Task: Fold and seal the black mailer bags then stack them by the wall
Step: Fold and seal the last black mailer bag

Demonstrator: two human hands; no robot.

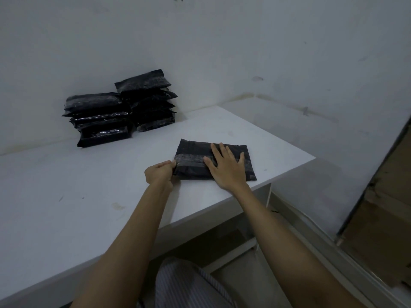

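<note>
A folded black mailer bag [193, 150] lies on the white table [89, 187] near its right front corner, with a shiny tape strip across it. My left hand [159, 172] pinches the bag's left end with curled fingers. My right hand [226, 167] lies flat on the bag's right half, fingers spread and straight, pressing it down. Two stacks of sealed black mailer bags stand against the wall at the back: a lower left stack [100, 118] and a taller right stack [151, 101].
The table's right edge [289, 172] drops off just beyond the bag. Cardboard boxes [387, 218] stand behind a metal frame at the far right. White walls meet in a corner behind the table. My striped clothing [184, 285] shows below.
</note>
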